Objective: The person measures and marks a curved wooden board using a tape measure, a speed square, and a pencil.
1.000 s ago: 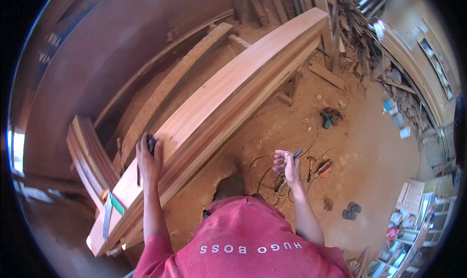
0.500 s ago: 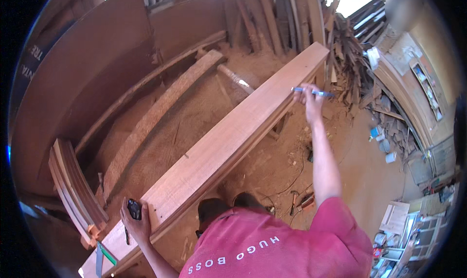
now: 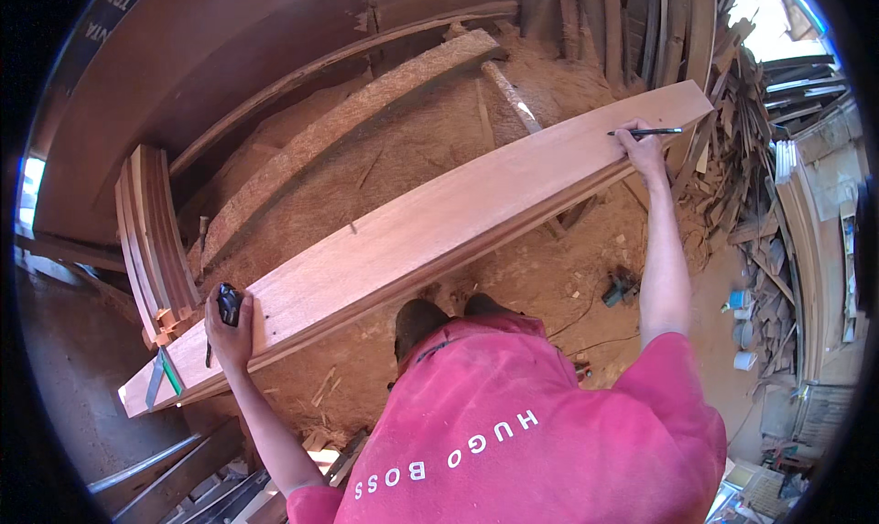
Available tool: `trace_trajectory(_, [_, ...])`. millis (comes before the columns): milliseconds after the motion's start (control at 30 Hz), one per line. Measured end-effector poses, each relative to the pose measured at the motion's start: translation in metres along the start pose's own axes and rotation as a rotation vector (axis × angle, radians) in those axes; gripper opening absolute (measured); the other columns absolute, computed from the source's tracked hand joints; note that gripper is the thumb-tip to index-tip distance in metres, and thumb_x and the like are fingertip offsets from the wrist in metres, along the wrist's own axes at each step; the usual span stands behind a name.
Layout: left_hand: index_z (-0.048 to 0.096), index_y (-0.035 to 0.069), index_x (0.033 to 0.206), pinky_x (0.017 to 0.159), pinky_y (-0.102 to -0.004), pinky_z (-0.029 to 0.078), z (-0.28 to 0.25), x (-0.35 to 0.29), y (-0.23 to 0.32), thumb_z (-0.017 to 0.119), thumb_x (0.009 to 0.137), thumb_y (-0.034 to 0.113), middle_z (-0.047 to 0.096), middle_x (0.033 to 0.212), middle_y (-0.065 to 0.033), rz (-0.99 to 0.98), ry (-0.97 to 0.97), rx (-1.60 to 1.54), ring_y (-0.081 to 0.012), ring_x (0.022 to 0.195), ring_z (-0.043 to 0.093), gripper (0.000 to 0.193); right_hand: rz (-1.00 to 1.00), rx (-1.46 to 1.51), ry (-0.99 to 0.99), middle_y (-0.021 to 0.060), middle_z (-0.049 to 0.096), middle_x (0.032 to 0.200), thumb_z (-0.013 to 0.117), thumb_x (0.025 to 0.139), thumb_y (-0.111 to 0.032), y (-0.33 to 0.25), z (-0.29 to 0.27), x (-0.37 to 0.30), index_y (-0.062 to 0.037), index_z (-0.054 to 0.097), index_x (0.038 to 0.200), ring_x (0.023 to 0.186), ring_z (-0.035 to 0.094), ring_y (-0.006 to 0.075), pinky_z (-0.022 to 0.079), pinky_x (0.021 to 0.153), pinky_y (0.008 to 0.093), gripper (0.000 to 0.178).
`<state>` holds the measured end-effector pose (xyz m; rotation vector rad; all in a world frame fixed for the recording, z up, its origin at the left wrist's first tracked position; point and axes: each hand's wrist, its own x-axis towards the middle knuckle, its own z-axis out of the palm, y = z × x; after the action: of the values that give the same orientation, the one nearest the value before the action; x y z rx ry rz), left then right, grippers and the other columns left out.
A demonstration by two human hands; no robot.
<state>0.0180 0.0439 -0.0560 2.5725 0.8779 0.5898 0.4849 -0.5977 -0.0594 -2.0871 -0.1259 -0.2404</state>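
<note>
A long, pale reddish-brown wooden board (image 3: 439, 212) lies slantwise before me, its far end up to the right. At its near left end my left hand (image 3: 233, 341) is closed around a compact glossy black tape measure (image 3: 229, 305), resting on the board; no drawn-out tape shows. A thin dark piece (image 3: 209, 354) pokes out beside this hand. Near the far right end my right hand (image 3: 645, 150) pinches a dark pencil (image 3: 652, 132), its tip over the board's face. Left of my left hand, a square with a green handle (image 3: 171, 372) and grey blade lies across the board.
Stacked curved wooden strips (image 3: 151, 240) stand beyond the board's left end. A rough beam (image 3: 348, 130) lies on the sawdust-covered ground behind. Scrap wood (image 3: 732, 139) is heaped at the right. A dark green power tool (image 3: 621, 288) with a cord sits on the floor.
The view has turned, so the board lies flatter across it. My right hand has shifted toward the board's far end, and its pencil now points inward over the wood. The left hand keeps its hold.
</note>
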Motion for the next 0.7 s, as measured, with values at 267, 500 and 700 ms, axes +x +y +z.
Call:
trace_trajectory(267, [0.060,-0.002,0.136,0.100,-0.0438,0.049,0.005,0.000,0.001,0.079,0.092,0.041,0.068,0.124,-0.0236,0.010,-0.013,-0.036,-0.0371,0.115,0.065,0.064,-0.103,-0.033,0.002,0.0018,0.065,0.070,0.075,0.086,-0.021,0.011,-0.004,0.004,-0.0056,0.066,0.080,0.069,0.059,0.0088,0.047,0.065,0.0288,0.019])
trace_trajectory(500, [0.059,-0.003,0.136,0.101,-0.0431,0.049,0.007,0.000,-0.008,0.079,0.092,0.040,0.068,0.125,-0.0243,-0.038,-0.043,-0.012,-0.0362,0.116,0.066,0.065,-0.144,-0.054,0.085,0.0007,0.065,0.069,0.076,0.086,-0.021,0.023,-0.007,0.008,-0.0050,0.066,0.078,0.068,0.059,0.0092,0.048,0.062,0.0305,0.021])
trace_trajectory(700, [0.060,0.000,0.135,0.096,-0.0406,0.052,0.002,-0.003,-0.003,0.078,0.093,0.036,0.070,0.117,-0.0213,0.022,0.004,-0.007,-0.0313,0.108,0.068,0.059,-0.178,-0.054,0.085,0.0023,0.065,0.068,0.075,0.087,-0.021,0.032,-0.003,0.019,-0.0044,0.066,0.079,0.067,0.060,0.0096,0.048,0.062,0.0313,0.021])
